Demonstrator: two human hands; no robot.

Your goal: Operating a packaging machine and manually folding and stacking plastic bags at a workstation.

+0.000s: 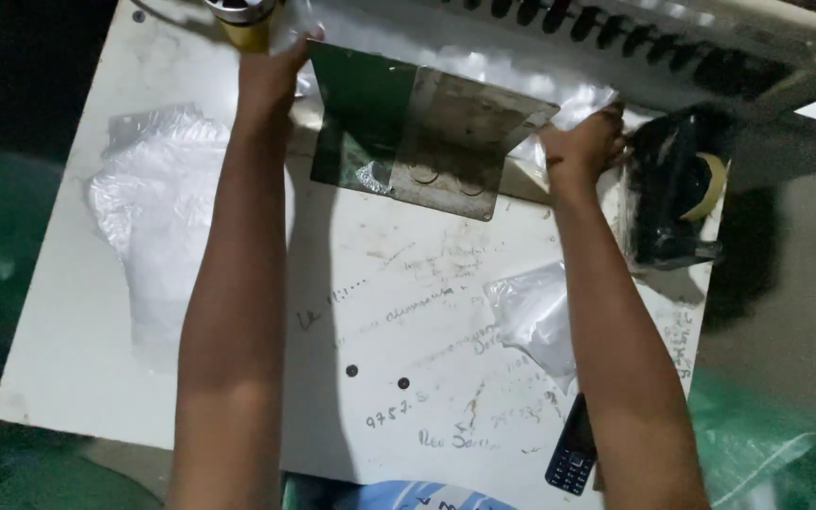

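Clear plastic: a thin see-through bag (559, 99) lies crumpled along the upper middle of the frame, at the far edge of the counter (77, 359), under both hands.
Left hand (271, 76): upper left of centre, fingers pointing away and pressed on the plastic beside the green edge of a metal plate; what its fingertips grip cannot be told.
Right hand (589, 144): upper right of centre, fingers curled shut on a fold of the clear bag.
Metal plate (427, 132): between the two hands, a bent sheet, green on its left part and bare grey on its right, with round stamped marks near its lower edge; a scrap of plastic shows at its lower left.
Bag contents: nothing can be made out inside the clear bag.
Yellow cylinder (247, 24): at the top edge, just above the left hand, with a metal band around it.
Black tool (668, 189): right of the right hand, dark and bulky, with a roll of tape (705, 184) against it.
Small pouch (535, 316): clear plastic with white contents, lower right of centre, beside the right forearm.
Large white bag (158, 227): left part of the counter, flat and wrinkled.
Phone (573, 449): dark keypad handset at the counter's near edge, bottom centre-right.
Counter surface: white, scuffed, scribbled with pen marks.
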